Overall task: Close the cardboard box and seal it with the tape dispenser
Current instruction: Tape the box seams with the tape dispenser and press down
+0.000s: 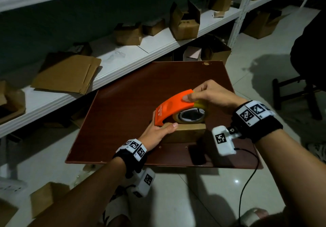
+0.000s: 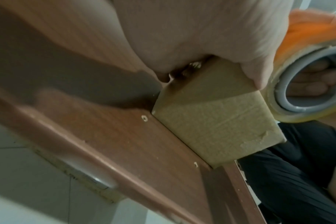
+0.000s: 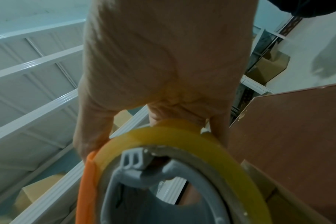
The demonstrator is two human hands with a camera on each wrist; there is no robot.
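— Hands first, L and R?
— Left hand point(image 1: 155, 135) grips the cardboard box point(image 1: 187, 133) at its 9 o'clock end, thumb point(image 1: 170, 127) lying along the top edge, fingers round the far side. Right hand point(image 1: 210, 94) holds the tape dispenser point(image 1: 173, 109) from above, thumb pressed on the orange shell, fingers curled over the far side.
— Where's the box?
— On the dark wood table point(image 1: 123, 103), toward the 6 o'clock edge, flaps down. Dispenser sits on top of it, orange nose at 9 o'clock by the left hand, yellowish roll point(image 1: 192, 117) at 3 o'clock.
— Tape stuck down yet?
— Can't tell.
— Anything else?
— White shelf point(image 1: 123, 62) at 11 o'clock w/ flat cardboard point(image 1: 68, 74) and small boxes point(image 1: 185, 23).
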